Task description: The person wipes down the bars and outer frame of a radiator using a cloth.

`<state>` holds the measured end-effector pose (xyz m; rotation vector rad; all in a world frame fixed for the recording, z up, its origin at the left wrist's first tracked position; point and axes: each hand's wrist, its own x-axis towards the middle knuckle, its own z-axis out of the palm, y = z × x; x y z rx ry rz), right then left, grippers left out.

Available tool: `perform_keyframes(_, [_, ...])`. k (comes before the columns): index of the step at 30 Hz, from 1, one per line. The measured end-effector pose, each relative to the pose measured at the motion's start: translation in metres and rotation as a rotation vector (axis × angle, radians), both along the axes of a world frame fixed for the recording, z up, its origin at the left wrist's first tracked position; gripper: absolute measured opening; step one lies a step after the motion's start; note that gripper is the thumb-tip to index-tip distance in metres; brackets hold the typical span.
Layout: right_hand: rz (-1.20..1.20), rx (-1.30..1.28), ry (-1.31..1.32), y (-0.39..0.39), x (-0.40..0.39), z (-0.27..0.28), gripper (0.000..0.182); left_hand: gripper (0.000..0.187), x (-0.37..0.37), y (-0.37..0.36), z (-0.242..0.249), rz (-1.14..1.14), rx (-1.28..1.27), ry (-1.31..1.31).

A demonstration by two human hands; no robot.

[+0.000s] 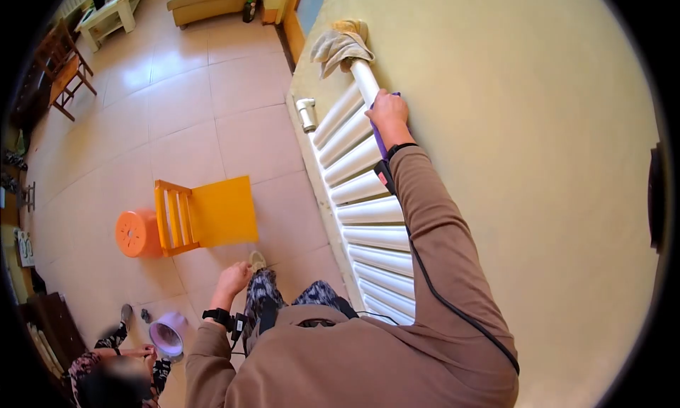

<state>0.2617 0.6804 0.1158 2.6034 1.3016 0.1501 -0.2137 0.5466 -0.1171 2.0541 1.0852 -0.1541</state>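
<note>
My right hand (389, 114) is closed around a purple cloth (380, 135) and presses it on the top pipe of a white radiator (358, 153). Past the hand, a bunched grey and tan cloth (342, 48) is draped over the far end of that pipe. My left hand (234, 279) hangs low by my thigh with its fingers curled in, and nothing shows in them. Just beyond it, part of a light shoe (257, 259) appears on my foot.
A yellow chair (223, 211) stands left of the radiator, beside an orange stool (137, 233). At lower left a person (117, 380) sits by a lilac bucket (167, 333). A white pipe fitting (306, 115) sticks out at the radiator's far end. The wall (538, 160) runs along my right.
</note>
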Motion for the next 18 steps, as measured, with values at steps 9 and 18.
perform_keyframes(9, [0.044,0.034,-0.055,0.042,0.010,-0.001,0.049,0.019,0.017,0.036,0.004,-0.023,0.110,-0.088])
perform_keyframes(18, [0.001,0.617,0.067,0.054,0.016,-0.008,0.039,0.021,0.074,0.038,0.044,-0.123,0.102,-0.223])
